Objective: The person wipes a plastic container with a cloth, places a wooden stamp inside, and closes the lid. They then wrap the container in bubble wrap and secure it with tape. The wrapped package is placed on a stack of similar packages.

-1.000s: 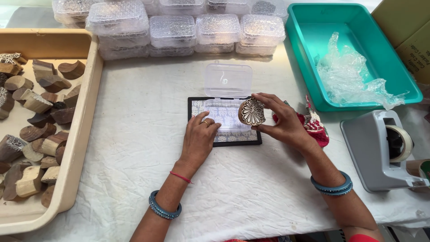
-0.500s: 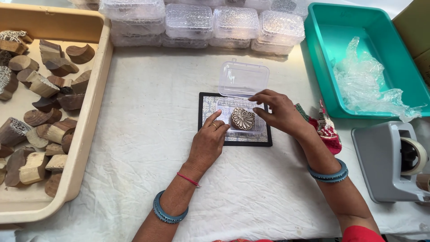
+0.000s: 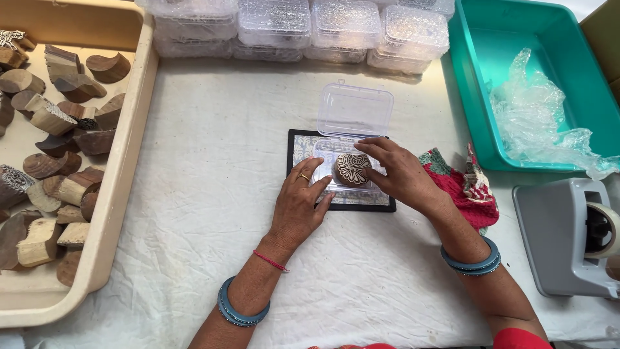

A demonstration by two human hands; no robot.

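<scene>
Head view, centre of the white cloth: your right hand pinches a carved wooden stamp by its edge, pattern up, inside a small clear box whose lid stands open on the far side, while your left hand lies spread with fingertips on the box's near-left corner, seemingly to steady it on the black-framed mat beneath. To the left, a beige tray of wooden blocks runs out of frame; far side, stacked clear boxes are cut off; right, a teal bin with crumpled plastic, a red patterned cloth and a grey tape dispenser. Whether the stamp sits flat on the box floor is hidden by your fingers.
</scene>
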